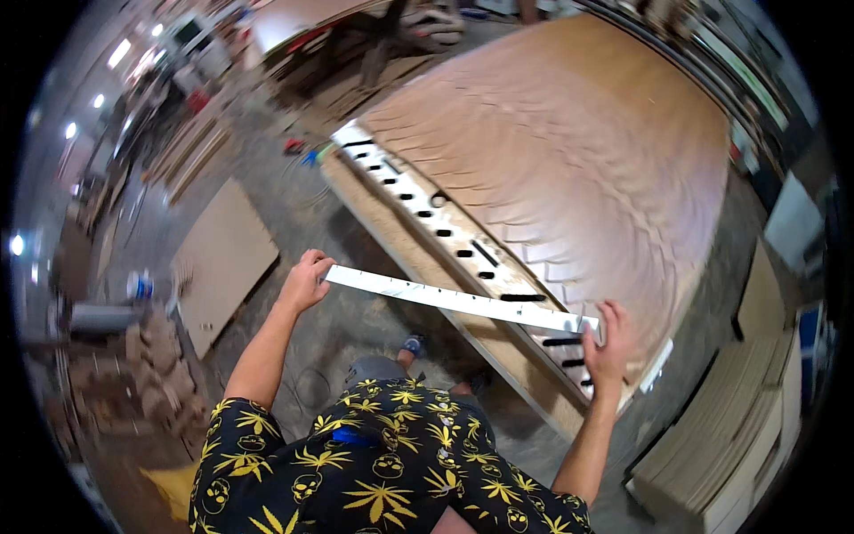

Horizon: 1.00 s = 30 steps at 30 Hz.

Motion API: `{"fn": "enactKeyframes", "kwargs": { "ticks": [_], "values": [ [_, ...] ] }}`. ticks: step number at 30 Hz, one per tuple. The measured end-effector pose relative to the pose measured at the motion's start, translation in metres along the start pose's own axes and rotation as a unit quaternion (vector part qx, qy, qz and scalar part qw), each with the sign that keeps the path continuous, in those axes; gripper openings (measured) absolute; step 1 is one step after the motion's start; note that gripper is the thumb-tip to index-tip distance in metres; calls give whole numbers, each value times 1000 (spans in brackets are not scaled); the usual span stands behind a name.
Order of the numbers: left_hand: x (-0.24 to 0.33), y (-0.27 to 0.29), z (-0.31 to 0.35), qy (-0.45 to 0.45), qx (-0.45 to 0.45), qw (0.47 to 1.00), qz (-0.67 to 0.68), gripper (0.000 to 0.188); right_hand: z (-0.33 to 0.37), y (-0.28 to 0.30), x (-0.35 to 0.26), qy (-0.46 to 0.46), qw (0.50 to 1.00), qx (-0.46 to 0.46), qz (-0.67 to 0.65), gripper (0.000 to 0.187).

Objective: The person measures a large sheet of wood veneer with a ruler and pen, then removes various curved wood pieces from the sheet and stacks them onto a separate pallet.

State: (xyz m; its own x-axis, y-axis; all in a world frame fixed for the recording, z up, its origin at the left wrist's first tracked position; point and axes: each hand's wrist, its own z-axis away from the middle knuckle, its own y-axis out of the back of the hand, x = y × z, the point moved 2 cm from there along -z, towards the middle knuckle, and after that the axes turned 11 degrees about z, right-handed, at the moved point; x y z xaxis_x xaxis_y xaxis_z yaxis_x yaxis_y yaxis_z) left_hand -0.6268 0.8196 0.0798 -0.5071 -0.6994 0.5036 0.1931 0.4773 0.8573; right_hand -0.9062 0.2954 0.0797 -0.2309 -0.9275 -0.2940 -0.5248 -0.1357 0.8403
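Note:
A long white strip [445, 297] with small dark marks along it stretches across in front of me, held at both ends. My left hand [308, 279] is closed on its left end, over the floor. At the other end, my right hand [607, 345] grips the strip with thumb and fingers, above the near corner of a large table. Brownish wrinkled plastic film [569, 151] covers the table's top. Along its near edge runs a white board [418, 200] with a row of black slots. The strip passes over this board's right part; whether they touch I cannot tell.
A flat brown panel [227, 258] lies on the floor at left, near stacked wood pieces [160, 365]. Stacked long boards [712, 436] stand at lower right. Wooden planks [197, 160] lie farther left. Another work table [311, 22] stands at the back.

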Motion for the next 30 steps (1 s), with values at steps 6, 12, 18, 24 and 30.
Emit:
{"fn": "enactKeyframes", "kwargs": {
  "ticks": [6,12,18,24,30],
  "values": [
    [-91,10,123,177,76,979,68,36,-39,-84,-135,154,975,-160,-26,61],
    [-213,31,201,276,122,940,158,33,-72,-162,-261,246,937,-245,44,60],
    [-317,78,224,315,173,921,148,35,-112,-239,-387,311,887,-337,46,47],
    [-394,152,219,289,201,934,-57,59,-158,-330,-479,309,868,-385,-49,44],
    [-472,112,232,473,291,826,96,68,-190,-473,-561,279,852,-436,-79,48]
  ]
}}
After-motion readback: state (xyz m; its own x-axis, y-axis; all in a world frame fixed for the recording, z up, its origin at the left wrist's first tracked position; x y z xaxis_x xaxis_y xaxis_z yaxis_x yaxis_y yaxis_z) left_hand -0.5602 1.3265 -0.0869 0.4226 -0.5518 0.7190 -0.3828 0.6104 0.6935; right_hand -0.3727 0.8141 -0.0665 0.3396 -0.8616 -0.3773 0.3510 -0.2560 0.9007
